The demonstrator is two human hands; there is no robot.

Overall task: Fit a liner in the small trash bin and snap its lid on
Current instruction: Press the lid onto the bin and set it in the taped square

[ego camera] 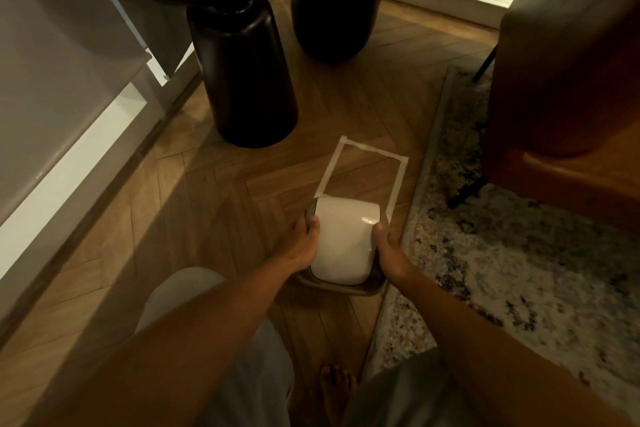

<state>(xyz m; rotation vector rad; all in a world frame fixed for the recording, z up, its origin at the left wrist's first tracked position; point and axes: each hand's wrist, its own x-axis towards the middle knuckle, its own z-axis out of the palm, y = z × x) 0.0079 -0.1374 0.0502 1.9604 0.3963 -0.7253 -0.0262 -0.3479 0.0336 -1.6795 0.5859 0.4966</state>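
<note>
The small trash bin [341,289] stands on the wooden floor, seen from above, with a grey-brown rim. Its white swing lid [344,239] sits on top. My left hand [301,243] grips the bin's left side, thumb against the lid edge. On the opposite side, my right hand [389,253] holds the right side, thumb on the lid's corner. The bin overlaps the near edge of a rectangle of white tape [365,149] stuck on the floor. No liner shows from this angle.
A dark pedestal table leg [242,80] and a second dark round base [332,3] stand beyond the tape. A patterned rug [502,253] lies to the right under a brown armchair [571,80]. A white skirting board [69,156] runs along the left. My bare foot [334,388] is below.
</note>
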